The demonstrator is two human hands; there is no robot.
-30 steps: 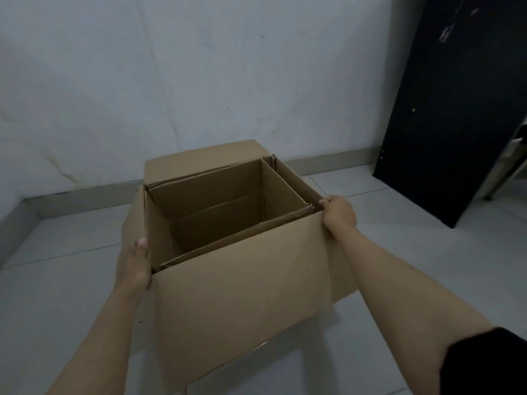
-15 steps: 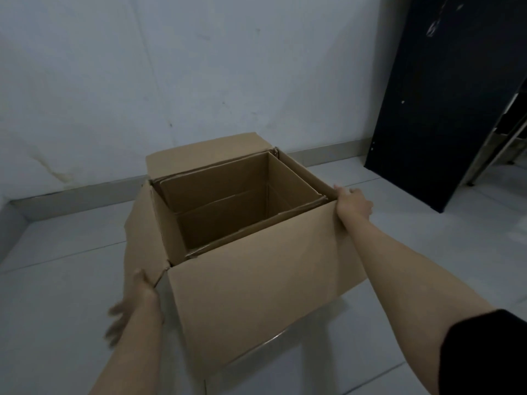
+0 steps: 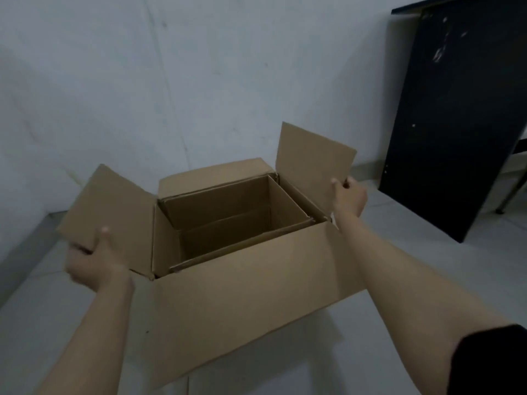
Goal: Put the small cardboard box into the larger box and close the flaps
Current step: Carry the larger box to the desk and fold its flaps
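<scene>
The larger cardboard box (image 3: 251, 303) stands on the floor in front of me. Inside it sits the small cardboard box (image 3: 288, 208), open-topped, its rim just below the larger box's rim. My left hand (image 3: 94, 260) grips the left side flap (image 3: 114, 206), which is lifted outward and up. My right hand (image 3: 348, 198) grips the near edge of the right side flap (image 3: 310, 158), which stands nearly upright. The far flap (image 3: 211, 175) leans back toward the wall, and the near flap hangs down the front.
A white wall (image 3: 199, 81) rises close behind the box. A tall black panel (image 3: 456, 115) leans at the right, with a dark furniture leg beside it. Pale floor tiles (image 3: 413, 252) surround the box.
Both side flaps have been raised from hanging down. My left hand moved from low beside the box up onto the left flap, and my right hand lifted the right flap.
</scene>
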